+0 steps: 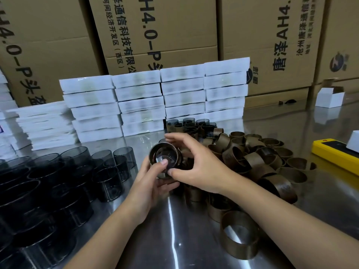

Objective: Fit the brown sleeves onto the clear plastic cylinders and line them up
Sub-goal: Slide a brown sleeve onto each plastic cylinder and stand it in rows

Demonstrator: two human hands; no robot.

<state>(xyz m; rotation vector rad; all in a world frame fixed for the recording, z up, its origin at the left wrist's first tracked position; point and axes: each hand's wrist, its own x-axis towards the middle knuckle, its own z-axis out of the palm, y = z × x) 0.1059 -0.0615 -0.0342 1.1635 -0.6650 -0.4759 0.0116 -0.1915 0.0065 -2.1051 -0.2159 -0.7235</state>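
Above the middle of the steel table I hold a clear cylinder (165,158) with a brown sleeve around it, its open end facing me. My left hand (149,183) grips it from below, thumb on the rim. My right hand (194,166) curls over its right side, fingers around the sleeve. Several bare smoky clear cylinders (77,171) stand at the left. A heap of loose brown sleeves (252,162) lies at the right. Several sleeved cylinders (190,125) stand in a group behind my hands.
Stacks of white flat boxes (139,105) form a wall at the back, with big cardboard cartons (155,35) behind them. A yellow device (336,152) lies at the right edge, and a small white box (329,98) sits far right. The steel table (174,220) reflects light.
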